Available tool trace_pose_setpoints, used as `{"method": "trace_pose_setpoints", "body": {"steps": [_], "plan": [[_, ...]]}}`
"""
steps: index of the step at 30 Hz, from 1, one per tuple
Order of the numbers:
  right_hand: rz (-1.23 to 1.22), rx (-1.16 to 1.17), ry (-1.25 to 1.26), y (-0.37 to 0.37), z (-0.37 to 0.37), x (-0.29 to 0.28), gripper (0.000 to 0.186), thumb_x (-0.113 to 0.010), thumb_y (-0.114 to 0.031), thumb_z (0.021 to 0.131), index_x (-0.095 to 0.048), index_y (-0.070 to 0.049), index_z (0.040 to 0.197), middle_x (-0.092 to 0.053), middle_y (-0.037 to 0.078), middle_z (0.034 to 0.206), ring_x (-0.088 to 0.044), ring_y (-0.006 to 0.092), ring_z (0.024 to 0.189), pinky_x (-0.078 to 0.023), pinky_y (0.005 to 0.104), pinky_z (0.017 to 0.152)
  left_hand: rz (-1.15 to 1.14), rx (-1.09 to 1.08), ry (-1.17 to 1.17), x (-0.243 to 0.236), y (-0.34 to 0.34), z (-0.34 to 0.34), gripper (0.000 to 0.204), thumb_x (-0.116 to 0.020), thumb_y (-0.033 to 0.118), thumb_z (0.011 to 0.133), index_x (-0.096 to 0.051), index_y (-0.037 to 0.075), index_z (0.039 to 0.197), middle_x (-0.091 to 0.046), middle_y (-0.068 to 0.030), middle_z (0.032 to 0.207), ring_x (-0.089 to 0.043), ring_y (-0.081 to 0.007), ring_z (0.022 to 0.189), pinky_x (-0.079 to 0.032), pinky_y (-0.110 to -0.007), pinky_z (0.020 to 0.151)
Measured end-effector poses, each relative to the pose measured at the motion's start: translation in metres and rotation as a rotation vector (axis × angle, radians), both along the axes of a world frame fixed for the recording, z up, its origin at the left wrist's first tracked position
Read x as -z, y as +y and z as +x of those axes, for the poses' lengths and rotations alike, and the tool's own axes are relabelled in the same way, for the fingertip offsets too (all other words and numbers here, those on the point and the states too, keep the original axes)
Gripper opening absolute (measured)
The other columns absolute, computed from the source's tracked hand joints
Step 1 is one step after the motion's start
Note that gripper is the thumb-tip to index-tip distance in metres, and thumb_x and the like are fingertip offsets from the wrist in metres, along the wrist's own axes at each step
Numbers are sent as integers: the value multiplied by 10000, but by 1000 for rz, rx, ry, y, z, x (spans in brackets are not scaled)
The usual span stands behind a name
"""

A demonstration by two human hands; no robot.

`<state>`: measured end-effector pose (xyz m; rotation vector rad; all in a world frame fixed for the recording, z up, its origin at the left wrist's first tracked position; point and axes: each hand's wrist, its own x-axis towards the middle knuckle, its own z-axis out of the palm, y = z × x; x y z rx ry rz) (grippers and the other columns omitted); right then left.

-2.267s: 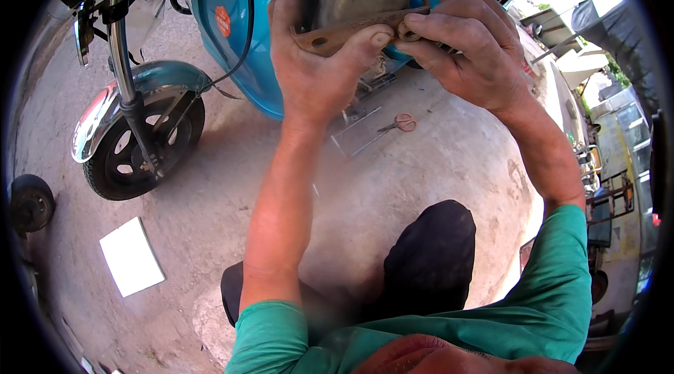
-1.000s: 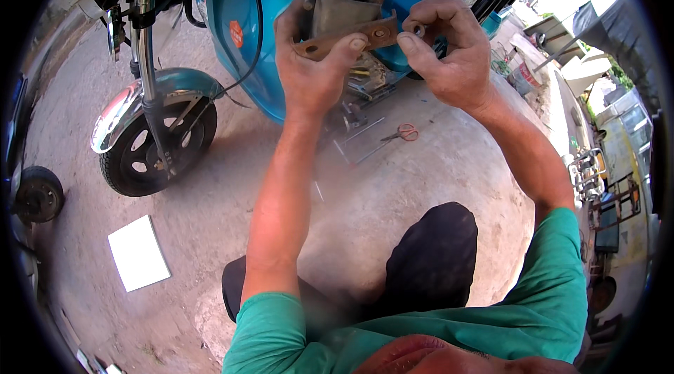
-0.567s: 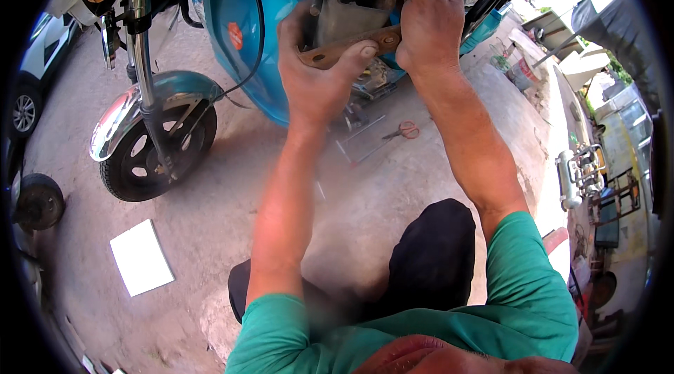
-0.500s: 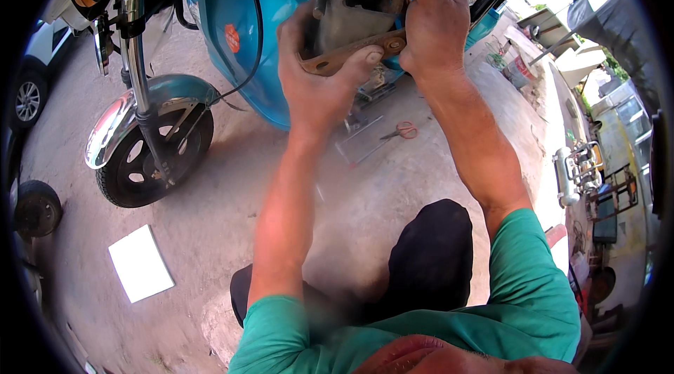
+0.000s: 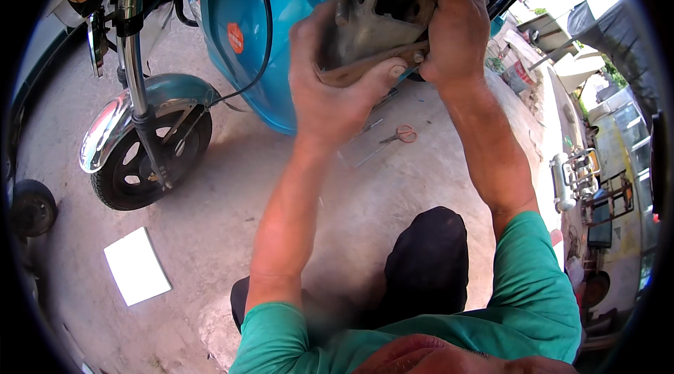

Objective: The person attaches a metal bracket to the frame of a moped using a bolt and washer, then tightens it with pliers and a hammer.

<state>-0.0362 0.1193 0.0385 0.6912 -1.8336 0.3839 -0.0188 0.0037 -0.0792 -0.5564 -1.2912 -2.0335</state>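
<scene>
Head view, fitting stage. My left hand (image 5: 330, 86) has its grip pressed around a grey, grimy cast-metal bracket with a round hole at its top (image 5: 365, 26), thumb lying along the tan, worn lower edge and fingers wrapped behind the part. My right hand (image 5: 456, 19) has its grip pinched at the bracket's right side, fingertips bearing on a small fastener point there; whether a bolt or nut sits between the fingers I cannot tell. The bracket is held up against the underside of the teal plastic-bodied scooter (image 5: 281, 37), just right of the round orange sticker (image 5: 235, 37) and the black cable (image 5: 267, 37) looping down the panel.

I judge the step in hand to be seating or aligning the bracket on its mount, with the left hand as the support. The next move calls for a steady left hold while the right fingers work the fastening point; a tool may be wanted.

On the concrete floor (image 5: 232, 184) below lie red-handled scissors (image 5: 400, 135) beside a long thin metal tool (image 5: 365, 156). Further left stands the black front wheel under a chrome mudguard (image 5: 144, 160), and near it a flat white rectangular sheet (image 5: 137, 265).
</scene>
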Motion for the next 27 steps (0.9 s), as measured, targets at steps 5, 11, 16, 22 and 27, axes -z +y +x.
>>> {"method": "trace_pose_setpoints", "body": {"steps": [5, 11, 16, 22, 27], "plan": [[-585, -444, -484, 2, -3, 4, 150, -560, -33, 998, -664, -14, 1105, -644, 112, 1089, -612, 239, 1022, -477, 325, 889, 31, 106, -62, -12, -7, 3, 958, -964, 191, 663, -476, -41, 1454, -591, -131, 1290, -620, -230, 1182, -522, -358, 1021], [-316, -177, -67, -14, 1, 10, 226, -604, -198, 1026, -671, 8, 1092, -657, 98, 1074, -605, 190, 987, -464, 295, 873, -30, 185, -62, -12, -19, 4, 911, -951, 177, 681, -491, -50, 1434, -659, -156, 1264, -649, -218, 1154, -535, -343, 999], [-618, -413, -430, -17, 7, 1, 257, -574, -223, 1039, -680, 7, 1089, -661, 91, 1051, -599, 182, 972, -457, 295, 867, -112, 51, -6, -8, -17, -2, 874, -939, 169, 697, -493, -68, 1410, -658, -152, 1256, -654, -210, 1140, -543, -332, 978], [-774, -471, -541, -15, 5, -3, 230, -590, -246, 1038, -670, -32, 1066, -640, 27, 963, -569, 127, 906, -454, 288, 836, -64, 58, -21, -19, -12, 8, 872, -935, 180, 708, -488, -74, 1412, -649, -165, 1268, -653, -223, 1141, -550, -337, 968], [-816, -576, -544, -11, -3, 2, 186, -619, -224, 1024, -664, -44, 1029, -633, 5, 929, -551, 86, 843, -446, 249, 757, -21, 39, -73, -16, -6, 11, 896, -941, 186, 703, -482, -72, 1428, -645, -174, 1282, -650, -237, 1156, -545, -351, 982]]}}
